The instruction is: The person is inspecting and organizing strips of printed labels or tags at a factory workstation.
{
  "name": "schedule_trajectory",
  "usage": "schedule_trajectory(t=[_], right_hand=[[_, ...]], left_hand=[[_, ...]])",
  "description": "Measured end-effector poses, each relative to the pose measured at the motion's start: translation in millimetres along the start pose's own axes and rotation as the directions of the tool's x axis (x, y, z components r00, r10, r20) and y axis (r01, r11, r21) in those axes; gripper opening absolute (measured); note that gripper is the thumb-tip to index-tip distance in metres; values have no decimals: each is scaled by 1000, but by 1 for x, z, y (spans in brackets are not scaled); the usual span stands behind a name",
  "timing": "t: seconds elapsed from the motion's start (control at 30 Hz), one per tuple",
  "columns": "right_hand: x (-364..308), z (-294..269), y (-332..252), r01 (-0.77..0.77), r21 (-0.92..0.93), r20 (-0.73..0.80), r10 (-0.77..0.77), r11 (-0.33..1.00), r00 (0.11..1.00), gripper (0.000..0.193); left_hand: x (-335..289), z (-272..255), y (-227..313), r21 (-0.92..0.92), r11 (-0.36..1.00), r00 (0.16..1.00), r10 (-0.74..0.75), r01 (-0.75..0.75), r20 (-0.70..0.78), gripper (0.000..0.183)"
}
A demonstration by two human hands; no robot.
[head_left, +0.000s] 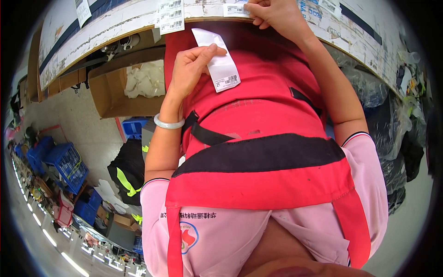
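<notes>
2 hands (191,67) (281,18) show, with 1 label strip (224,71) in the left, 1 bracelet (169,125) and 1 red apron (267,117).

A long, narrow white paper strip (217,69) slants down to the right in the left grip (196,62), mostly blank, with a printed barcode label (226,82) at its lower end. A small white barcode sticker (234,10) lies on the bench (124,18), its right end at the right grip (277,18).
</notes>
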State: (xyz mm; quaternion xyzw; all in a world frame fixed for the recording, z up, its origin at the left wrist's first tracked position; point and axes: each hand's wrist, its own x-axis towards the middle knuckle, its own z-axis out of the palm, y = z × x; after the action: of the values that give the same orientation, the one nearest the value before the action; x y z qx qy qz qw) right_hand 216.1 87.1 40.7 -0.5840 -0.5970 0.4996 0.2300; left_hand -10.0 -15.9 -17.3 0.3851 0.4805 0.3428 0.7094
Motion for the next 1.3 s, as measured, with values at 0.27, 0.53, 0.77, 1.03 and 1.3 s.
schedule_trajectory(t=[0.27, 0.53, 0.77, 1.03, 1.3], right_hand=[[-8, -20, 13, -20, 233, 7, 19, 972, 1000, 18], [-8, -133, 82, 80, 48, -506, -45, 996, 861, 16], [-17, -121, 71, -205, -588, -663, -321, 782, 677, 33], [-62, 13, 16, -50, -3, 510, 45, 999, 859, 20], [-58, 36, 29, -147, 262, 347, 50, 954, 937, 17]], left_hand=[[-2, 9, -3, -113, 993, 1000, 15, -18, -26, 29], [-11, 19, 10, -84, 996, 999, 42, -41, 16, 26], [-9, 17, 2, -19, 999, 999, 39, -40, -20, 23], [-1, 29, -1, -126, 987, 986, 78, -97, -144, 19], [-12, 17, 1, -99, 995, 998, 27, -32, -50, 23]])
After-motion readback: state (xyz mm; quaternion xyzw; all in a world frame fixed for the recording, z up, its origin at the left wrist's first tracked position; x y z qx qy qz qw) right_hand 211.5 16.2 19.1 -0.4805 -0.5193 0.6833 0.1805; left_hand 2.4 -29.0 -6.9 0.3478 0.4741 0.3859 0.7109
